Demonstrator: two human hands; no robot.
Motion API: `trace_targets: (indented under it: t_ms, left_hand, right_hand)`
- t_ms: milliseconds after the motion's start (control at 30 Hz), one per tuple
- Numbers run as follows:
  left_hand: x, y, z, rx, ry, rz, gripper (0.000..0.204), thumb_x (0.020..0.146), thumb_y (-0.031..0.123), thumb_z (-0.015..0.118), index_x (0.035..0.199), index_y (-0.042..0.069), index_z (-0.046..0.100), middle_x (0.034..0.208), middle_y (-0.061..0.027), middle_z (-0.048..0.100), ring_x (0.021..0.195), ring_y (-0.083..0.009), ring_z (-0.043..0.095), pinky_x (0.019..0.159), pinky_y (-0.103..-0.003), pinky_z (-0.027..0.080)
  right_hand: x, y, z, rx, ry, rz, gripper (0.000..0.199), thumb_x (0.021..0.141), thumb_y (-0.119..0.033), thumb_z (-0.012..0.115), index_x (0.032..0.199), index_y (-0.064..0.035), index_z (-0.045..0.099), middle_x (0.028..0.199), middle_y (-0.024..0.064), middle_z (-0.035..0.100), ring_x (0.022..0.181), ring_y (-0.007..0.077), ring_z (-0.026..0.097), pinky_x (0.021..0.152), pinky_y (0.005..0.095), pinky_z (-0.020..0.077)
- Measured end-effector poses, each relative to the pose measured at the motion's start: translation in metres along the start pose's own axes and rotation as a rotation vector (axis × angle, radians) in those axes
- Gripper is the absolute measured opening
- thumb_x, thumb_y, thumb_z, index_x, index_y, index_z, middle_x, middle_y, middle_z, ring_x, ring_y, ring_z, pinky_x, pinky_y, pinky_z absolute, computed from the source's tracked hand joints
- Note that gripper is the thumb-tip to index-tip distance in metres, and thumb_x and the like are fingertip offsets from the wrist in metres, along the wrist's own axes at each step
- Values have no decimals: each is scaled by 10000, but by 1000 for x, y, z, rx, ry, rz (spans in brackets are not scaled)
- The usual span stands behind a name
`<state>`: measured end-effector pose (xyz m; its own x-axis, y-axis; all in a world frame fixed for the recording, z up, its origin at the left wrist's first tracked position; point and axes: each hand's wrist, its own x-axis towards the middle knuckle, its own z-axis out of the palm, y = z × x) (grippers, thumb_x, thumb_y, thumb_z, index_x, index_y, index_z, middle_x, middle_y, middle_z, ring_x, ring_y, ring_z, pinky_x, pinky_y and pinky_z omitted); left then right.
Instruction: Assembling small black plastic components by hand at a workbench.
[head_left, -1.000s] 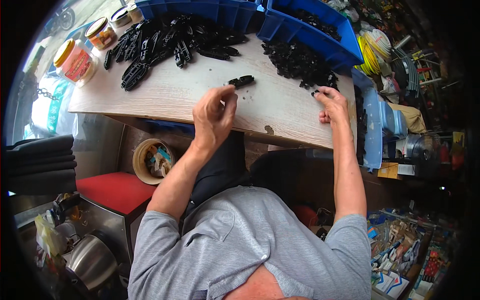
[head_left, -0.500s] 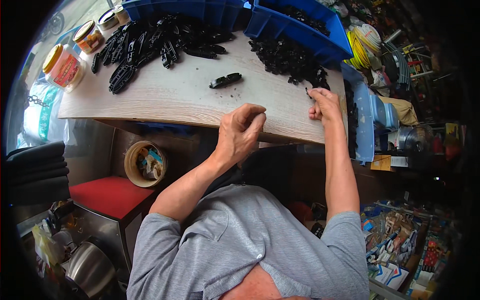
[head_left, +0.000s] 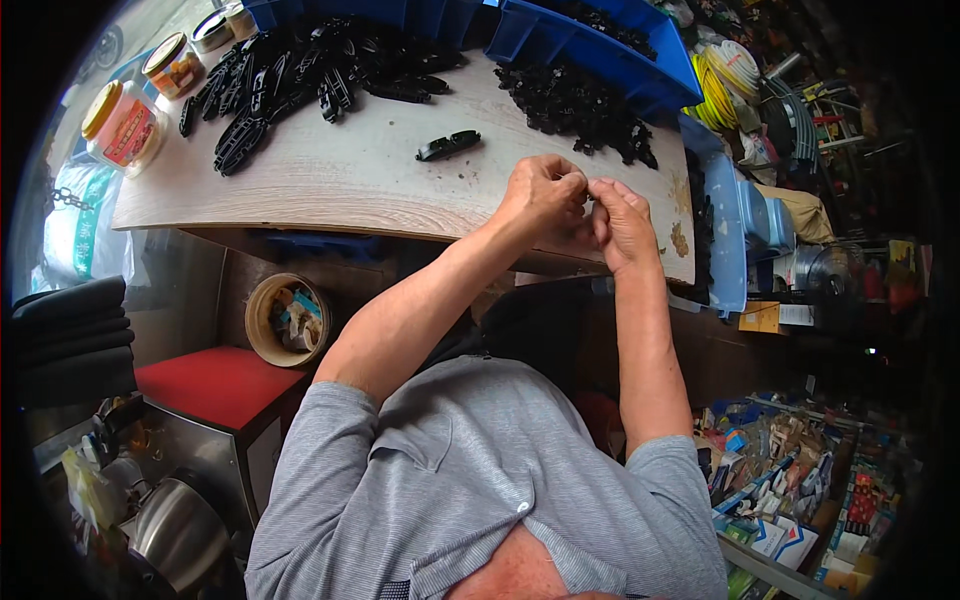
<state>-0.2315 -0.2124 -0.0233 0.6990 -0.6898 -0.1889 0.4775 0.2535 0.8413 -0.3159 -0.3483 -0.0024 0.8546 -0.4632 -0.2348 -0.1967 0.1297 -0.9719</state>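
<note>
Head view: the wooden surface (head_left: 330, 180) carries a heap of long black parts (head_left: 300, 75) at its far left and a pile of small black pieces (head_left: 570, 100) by the blue bin (head_left: 600, 50). One black part (head_left: 448, 145) lies alone mid-surface. The left hand (head_left: 545, 195) and right hand (head_left: 622, 222) meet at the near edge, fingers pinched together, perhaps on a tiny piece too small to see.

You sit in a small, crowded workshop: a wooden tabletop (head_left: 330, 180) heaped with black plastic parts (head_left: 300, 75), blue parts bins (head_left: 600, 50) at its back, coils of yellow wire (head_left: 720, 90), and boxed goods (head_left: 790, 490) stacked beside you.
</note>
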Motion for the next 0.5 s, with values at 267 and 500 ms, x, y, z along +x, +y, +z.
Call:
trace_targets:
  t_ms: [267,500]
  left_hand:
    - [-15,2,-10,-277,12,-10,145,948,106,634,981,-32,605,853,-117,659,708,-168,686,654,-262,608]
    - [-16,-3,-11,-250,26,44,149,949,115,641,986,-25,606,850,-98,662,685,-163,680,631,-262,597]
  right_hand:
    - [-12,6,9,119,-103,-99,263,902,-173,716,1095,-34,604,572,-3,545,428,83,470,491,268,538]
    - [-11,17,12,116,-97,-181,242,894,-122,732,1092,-50,613,684,-2,607,476,63,495,469,240,495]
